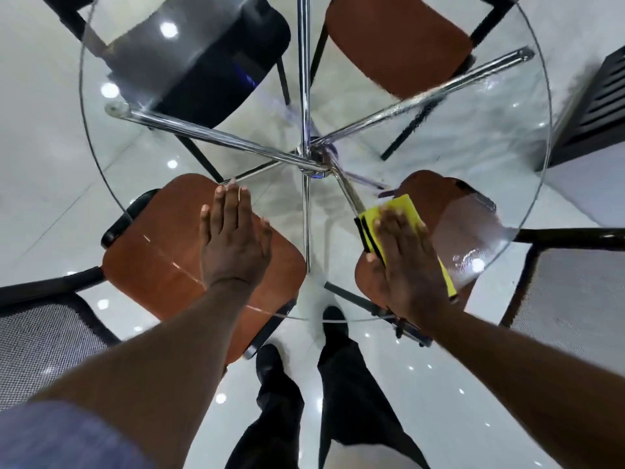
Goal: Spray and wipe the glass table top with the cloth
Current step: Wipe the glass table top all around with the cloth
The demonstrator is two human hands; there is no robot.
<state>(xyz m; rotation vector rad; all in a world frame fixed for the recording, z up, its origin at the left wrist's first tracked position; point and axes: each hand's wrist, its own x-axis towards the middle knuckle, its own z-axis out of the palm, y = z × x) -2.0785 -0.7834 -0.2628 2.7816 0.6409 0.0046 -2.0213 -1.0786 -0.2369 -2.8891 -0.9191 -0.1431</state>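
Note:
The round glass table top (473,137) fills the view, with chrome legs (216,137) meeting at a hub below its middle. My right hand (406,258) lies flat on a folded yellow cloth (402,208) with a dark edge, pressing it onto the glass at the near right. My left hand (233,238) rests palm down on the glass at the near left, fingers together and holding nothing. No spray bottle is in view. Wet streaks show on the far right of the glass.
Several chairs stand under and around the table: brown seats at near left (162,258), near right (466,211) and far right (395,42), a black seat at far left (216,62). Mesh chair backs (47,340) flank me. A dark cabinet (598,106) stands on the right.

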